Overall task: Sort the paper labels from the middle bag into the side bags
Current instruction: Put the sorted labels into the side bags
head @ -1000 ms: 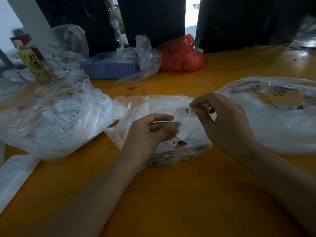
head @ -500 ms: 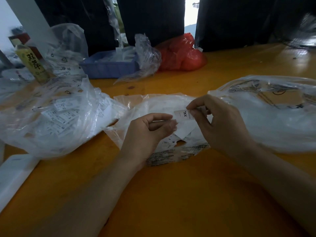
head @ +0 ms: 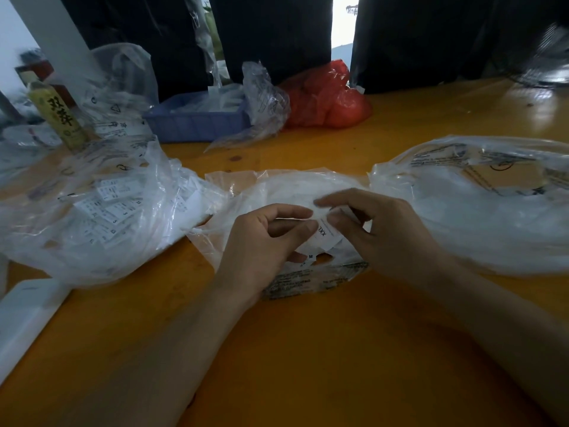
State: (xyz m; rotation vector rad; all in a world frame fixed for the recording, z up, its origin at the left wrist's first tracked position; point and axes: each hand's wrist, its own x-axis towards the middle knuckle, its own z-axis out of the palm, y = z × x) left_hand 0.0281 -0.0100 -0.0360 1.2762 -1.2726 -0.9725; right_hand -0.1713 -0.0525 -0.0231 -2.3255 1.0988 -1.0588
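Observation:
A clear middle bag lies on the orange table and holds white paper labels. My right hand pinches a white label marked XXL just above that bag. My left hand is curled beside it, fingertips touching the same label and the papers under it. An M label shows below. The left bag is open with several printed labels inside. The right bag holds a pile of white labels.
A blue tray with a crumpled clear bag stands at the back. A red plastic bag lies beside it. A yellow bottle stands at the far left. A white flat box sits at the table's left edge.
My right hand has lowered the XXL label and turned it toward my left hand. Both hands now meet on it over the middle bag.

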